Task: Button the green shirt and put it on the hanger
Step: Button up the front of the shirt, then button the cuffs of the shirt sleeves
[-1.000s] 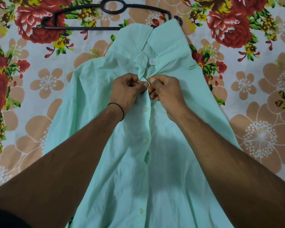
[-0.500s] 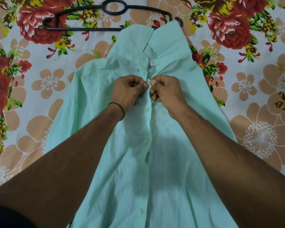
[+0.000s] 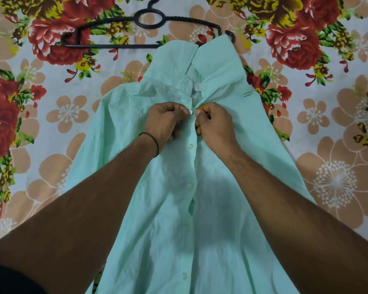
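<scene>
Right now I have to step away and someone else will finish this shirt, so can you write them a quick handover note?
Left hand: pinching the placket edge near the top, a white button at its fingertips.
Right hand: pinching the opposite edge, pressed against that button.
Green shirt: flat, front up, on the floral sheet.
Black hanger: on the sheet above the collar, its right end tucked under it.
Done: lower buttons look fastened.
Left: finish this button, the collar button, then hang the shirt.

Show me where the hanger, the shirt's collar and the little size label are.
hanger (image 3: 115, 46): head view, on its straight bottom bar.
collar (image 3: 219, 58): head view, on its right flap.
size label (image 3: 198, 87): head view, on the white tag inside the neck.
</scene>
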